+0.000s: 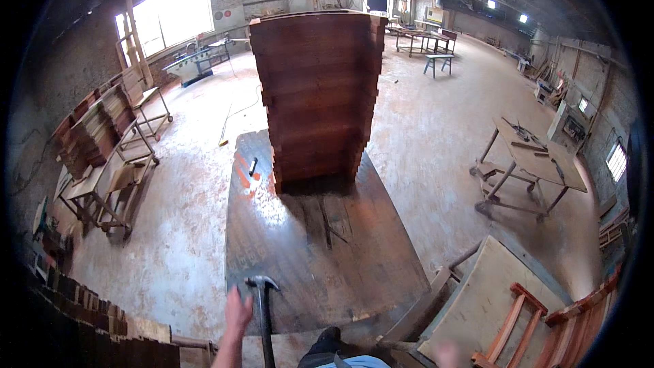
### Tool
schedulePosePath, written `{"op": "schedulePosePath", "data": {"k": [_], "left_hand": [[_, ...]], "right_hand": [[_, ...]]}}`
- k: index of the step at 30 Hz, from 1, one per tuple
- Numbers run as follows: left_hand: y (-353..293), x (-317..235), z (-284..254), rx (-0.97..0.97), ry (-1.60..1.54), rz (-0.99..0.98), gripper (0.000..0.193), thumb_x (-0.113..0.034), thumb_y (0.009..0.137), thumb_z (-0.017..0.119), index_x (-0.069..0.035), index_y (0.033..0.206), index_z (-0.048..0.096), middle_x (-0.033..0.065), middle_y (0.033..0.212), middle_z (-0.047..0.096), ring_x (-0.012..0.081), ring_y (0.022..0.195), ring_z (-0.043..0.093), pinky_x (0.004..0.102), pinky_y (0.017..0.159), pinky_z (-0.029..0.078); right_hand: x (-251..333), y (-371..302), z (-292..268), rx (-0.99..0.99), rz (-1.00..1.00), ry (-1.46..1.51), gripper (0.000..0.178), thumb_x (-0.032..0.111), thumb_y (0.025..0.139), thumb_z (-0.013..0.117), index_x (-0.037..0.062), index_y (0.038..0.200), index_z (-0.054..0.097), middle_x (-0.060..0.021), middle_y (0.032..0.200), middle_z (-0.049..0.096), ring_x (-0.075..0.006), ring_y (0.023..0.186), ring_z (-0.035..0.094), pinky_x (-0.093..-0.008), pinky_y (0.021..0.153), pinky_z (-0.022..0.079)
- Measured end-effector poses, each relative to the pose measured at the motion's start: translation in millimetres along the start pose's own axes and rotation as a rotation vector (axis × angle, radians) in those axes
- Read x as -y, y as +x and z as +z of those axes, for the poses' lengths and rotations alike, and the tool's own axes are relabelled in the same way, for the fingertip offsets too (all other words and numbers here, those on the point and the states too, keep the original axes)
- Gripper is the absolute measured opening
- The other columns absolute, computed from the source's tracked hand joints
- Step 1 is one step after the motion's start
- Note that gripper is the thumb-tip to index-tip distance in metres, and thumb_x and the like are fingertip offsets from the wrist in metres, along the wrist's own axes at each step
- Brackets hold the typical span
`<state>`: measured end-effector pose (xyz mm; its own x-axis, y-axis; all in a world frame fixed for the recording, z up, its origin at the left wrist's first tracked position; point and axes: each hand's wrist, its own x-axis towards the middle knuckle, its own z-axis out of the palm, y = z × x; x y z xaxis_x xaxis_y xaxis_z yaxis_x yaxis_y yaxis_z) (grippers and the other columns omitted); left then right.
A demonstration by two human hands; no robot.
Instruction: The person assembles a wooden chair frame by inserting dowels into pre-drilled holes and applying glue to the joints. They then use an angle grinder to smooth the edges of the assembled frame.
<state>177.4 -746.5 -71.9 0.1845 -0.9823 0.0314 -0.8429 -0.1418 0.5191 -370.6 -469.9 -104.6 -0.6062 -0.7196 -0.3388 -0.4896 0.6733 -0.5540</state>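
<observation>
My left hand (pixel 238 311) is over the near left edge of a dark wooden worktable (pixel 368 266), its fingers loosely extended. Just to its right is a claw hammer (pixel 264 317), head on the tabletop side and dark handle running down toward the lower rim. No grip of the hand on the handle shows. My right hand (pixel 447 353) is a smeared patch at the bottom edge, near a pale board; its fingers cannot be made out. A tall stack of reddish-brown wooden pieces (pixel 320 95) stands on the table's far part. A small dark cylinder (pixel 253 166) lies left of it.
At right stands a wheeled table (pixel 545 157) with tools. Nearer, a pale board (pixel 487 300) carries a reddish wooden frame (pixel 521 324). Stacked wood (pixel 99 126) rests on carts at left; more timber (pixel 82 320) is at lower left. A machine (pixel 194 65) stands by the window.
</observation>
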Motion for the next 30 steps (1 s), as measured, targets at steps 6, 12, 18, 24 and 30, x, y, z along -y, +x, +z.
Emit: {"op": "schedulePosePath", "data": {"k": [6,12,18,24,30], "left_hand": [[239,-213,-125,-0.482,-0.273,0.718,0.06,-0.017,0.082,0.071,0.004,0.131,0.044,0.024,0.119,0.058,0.0371,0.107,0.059,0.0427,0.092,0.047],[378,-383,-244,-0.92,-0.104,0.926,0.075,-0.016,0.077,0.074,-0.003,0.14,0.034,0.0211,0.13,0.05,0.0367,0.121,0.047,0.0427,0.102,0.039],[442,-427,-263,-0.831,-0.014,0.915,0.059,-0.017,0.08,0.069,-0.008,0.133,0.047,0.0146,0.132,0.053,0.0326,0.122,0.049,0.041,0.102,0.04],[435,-436,-277,-0.831,0.086,0.997,0.043,-0.014,0.084,0.065,-0.009,0.124,0.052,0.0129,0.122,0.06,0.0333,0.111,0.057,0.0424,0.09,0.048],[330,-445,-270,-1.016,0.082,1.377,0.04,-0.01,0.079,0.068,-0.006,0.116,0.055,0.0111,0.114,0.062,0.0299,0.109,0.058,0.0409,0.092,0.048]], "right_hand": [[94,8,10,-0.108,-0.016,0.091,0.014,0.015,0.091,0.054,0.0041,0.089,0.062,-0.0094,0.082,0.061,-0.0213,0.077,0.058,-0.0363,0.071,0.047],[129,-4,17,-0.183,0.042,0.141,0.014,0.015,0.09,0.055,0.0033,0.088,0.062,-0.0092,0.08,0.061,-0.0194,0.076,0.058,-0.0352,0.069,0.047],[104,-52,26,-0.273,0.245,0.151,0.014,0.015,0.089,0.056,0.0026,0.086,0.062,-0.009,0.077,0.06,-0.0175,0.074,0.058,-0.0341,0.067,0.047],[118,-60,27,-0.348,0.268,0.191,0.014,0.015,0.087,0.057,0.0018,0.085,0.062,-0.0088,0.074,0.06,-0.0155,0.073,0.058,-0.033,0.065,0.047],[206,7,-32,-0.453,-0.021,0.327,0.013,0.014,0.086,0.059,0.0016,0.087,0.063,-0.0061,0.071,0.057,-0.0111,0.071,0.056,-0.0302,0.064,0.046]]}}
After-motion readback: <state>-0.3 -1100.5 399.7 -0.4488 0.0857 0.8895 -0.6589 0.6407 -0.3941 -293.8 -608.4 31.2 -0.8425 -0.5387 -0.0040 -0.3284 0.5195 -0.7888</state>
